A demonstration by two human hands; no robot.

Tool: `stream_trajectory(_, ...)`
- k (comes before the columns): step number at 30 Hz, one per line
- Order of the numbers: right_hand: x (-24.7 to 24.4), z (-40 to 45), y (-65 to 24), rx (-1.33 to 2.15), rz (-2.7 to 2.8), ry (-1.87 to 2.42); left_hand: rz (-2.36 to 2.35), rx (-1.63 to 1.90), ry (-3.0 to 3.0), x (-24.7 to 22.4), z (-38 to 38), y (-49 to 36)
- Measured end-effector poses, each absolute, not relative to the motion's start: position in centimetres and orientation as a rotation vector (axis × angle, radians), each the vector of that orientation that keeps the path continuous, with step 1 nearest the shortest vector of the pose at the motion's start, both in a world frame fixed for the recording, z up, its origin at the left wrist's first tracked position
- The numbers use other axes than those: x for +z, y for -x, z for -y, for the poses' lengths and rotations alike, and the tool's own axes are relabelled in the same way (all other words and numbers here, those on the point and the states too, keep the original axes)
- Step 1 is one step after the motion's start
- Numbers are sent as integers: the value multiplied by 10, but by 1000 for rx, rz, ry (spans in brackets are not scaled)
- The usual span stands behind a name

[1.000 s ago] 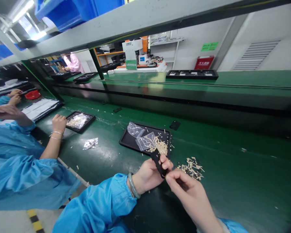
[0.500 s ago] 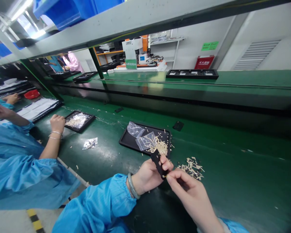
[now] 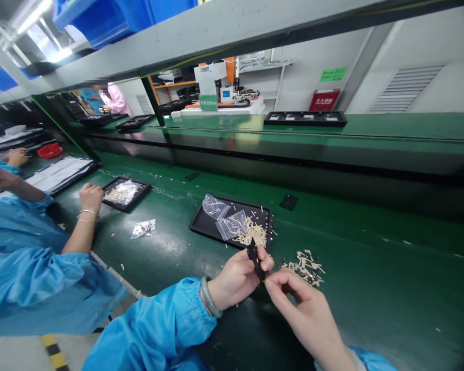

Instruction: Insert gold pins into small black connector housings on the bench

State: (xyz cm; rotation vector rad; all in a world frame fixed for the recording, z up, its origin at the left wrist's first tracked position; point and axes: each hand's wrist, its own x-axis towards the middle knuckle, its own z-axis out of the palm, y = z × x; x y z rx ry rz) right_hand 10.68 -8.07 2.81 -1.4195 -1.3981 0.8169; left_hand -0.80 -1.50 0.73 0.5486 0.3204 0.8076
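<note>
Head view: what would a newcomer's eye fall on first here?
Probably the two bare hands in the lower middle: the left hand holds a black part, with the right hand at its lower end. Just beyond them, pale strips and clear bags stand out in a black tray, with a loose pile to its right on the green bench.

The one camera looks from the person's head, forward and down over the green counter (image 3: pixel 371 288). The left hand (image 3: pixel 235 281) and right hand (image 3: pixel 307 309) are close, low in view; the pale wall (image 3: pixel 305 59) stands well beyond, under a slanting grey beam (image 3: pixel 216 38).
</note>
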Motion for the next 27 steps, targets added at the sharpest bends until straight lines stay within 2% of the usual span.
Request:
stream_trajectory(15,39,85,-115,832,1341,1397,-550,1014,-931,11,22,10)
stream_trajectory(22,41,83,-121,949,1320,1381,-596,1023,-1013,8,22,12)
stream_trajectory(27,37,83,-120,831,1328,1390,-611,1025,-966,10,24,10)
